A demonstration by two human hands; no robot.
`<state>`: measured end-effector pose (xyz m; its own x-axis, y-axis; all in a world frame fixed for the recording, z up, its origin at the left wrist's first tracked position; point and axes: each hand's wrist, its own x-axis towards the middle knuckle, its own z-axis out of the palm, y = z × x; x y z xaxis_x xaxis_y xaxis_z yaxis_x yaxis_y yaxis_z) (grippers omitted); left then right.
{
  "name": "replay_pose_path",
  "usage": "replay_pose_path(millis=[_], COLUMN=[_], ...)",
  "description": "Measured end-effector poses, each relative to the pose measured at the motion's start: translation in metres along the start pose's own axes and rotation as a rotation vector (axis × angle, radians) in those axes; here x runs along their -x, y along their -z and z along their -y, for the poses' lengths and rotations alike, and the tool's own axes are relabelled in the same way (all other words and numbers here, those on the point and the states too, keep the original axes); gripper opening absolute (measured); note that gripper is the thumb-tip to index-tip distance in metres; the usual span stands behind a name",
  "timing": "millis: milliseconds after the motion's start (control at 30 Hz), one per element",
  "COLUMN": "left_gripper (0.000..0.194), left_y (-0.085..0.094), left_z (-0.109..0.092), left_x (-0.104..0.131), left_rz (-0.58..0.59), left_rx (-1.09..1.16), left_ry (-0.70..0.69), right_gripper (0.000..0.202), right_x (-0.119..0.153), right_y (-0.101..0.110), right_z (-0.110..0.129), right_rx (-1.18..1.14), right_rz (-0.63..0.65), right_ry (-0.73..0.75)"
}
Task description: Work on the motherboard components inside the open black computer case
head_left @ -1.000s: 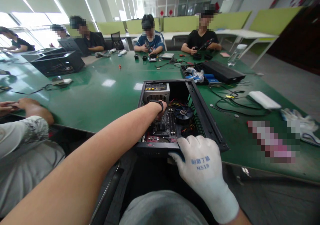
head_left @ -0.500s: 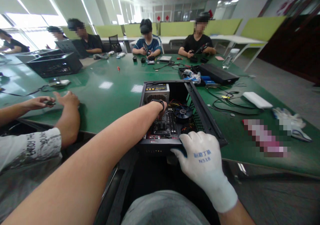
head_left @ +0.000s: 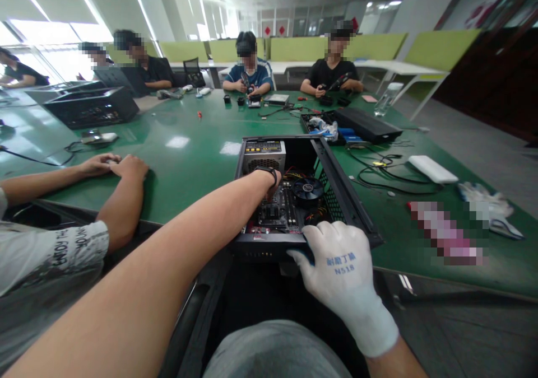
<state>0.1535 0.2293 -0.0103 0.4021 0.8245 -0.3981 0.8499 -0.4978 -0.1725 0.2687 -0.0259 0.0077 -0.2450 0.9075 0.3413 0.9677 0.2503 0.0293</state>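
Observation:
An open black computer case (head_left: 348, 199) lies at the near edge of the green table. Inside it are a power supply (head_left: 264, 157), a round fan (head_left: 307, 190) and a dark circuit board (head_left: 290, 207). My left hand (head_left: 272, 190), bare with a black wristband, reaches down into the case beside the power supply; its fingers are mostly hidden. My right hand (head_left: 336, 255), in a white glove, has its fingers wrapped over the near rim of the case, with the thumb on the outer side.
A co-worker's hands (head_left: 113, 166) rest on the table (head_left: 189, 171) at the left. Right of the case are cables (head_left: 378, 176), a white box (head_left: 432, 169) and gloves (head_left: 491, 210). Behind it lies a black panel (head_left: 365, 125). People sit across the table.
The co-worker's hands at the left have come together and shifted right. My own hands and the case look nearly unmoved.

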Motion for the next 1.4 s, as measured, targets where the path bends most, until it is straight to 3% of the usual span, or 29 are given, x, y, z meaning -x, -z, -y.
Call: replay_pose_path(millis=[100, 200, 400, 600, 800, 1033, 1400], left_gripper=[0.064, 0.071, 0.067, 0.065, 0.074, 0.071, 0.074], left_y=[0.005, 0.007, 0.003, 0.007, 0.008, 0.012, 0.017], left_z=[-0.001, -0.002, -0.002, -0.007, -0.005, -0.007, -0.009], left_x=[0.006, 0.008, 0.001, 0.010, 0.013, 0.017, 0.028], left_rz=[0.113, 0.119, 0.103, 0.151, 0.102, 0.144, 0.110], left_rx=[-0.120, -0.143, -0.057, -0.085, -0.049, -0.126, -0.126], left_ry=[-0.030, -0.067, -0.027, -0.031, -0.046, -0.070, -0.038], right_gripper=[0.028, 0.028, 0.028, 0.027, 0.025, 0.024, 0.024], right_x=[-0.001, 0.000, 0.000, 0.000, 0.001, 0.001, 0.001], right_y=[0.002, 0.002, 0.002, 0.001, 0.001, 0.002, 0.001], right_z=[0.000, 0.000, -0.001, -0.001, 0.000, -0.001, -0.001], right_rx=[-0.007, -0.019, -0.039, -0.042, -0.051, -0.051, -0.045], right_rz=[0.009, 0.016, 0.019, 0.027, 0.006, 0.006, 0.030], right_ry=[-0.002, -0.010, -0.012, -0.019, -0.015, -0.013, -0.014])
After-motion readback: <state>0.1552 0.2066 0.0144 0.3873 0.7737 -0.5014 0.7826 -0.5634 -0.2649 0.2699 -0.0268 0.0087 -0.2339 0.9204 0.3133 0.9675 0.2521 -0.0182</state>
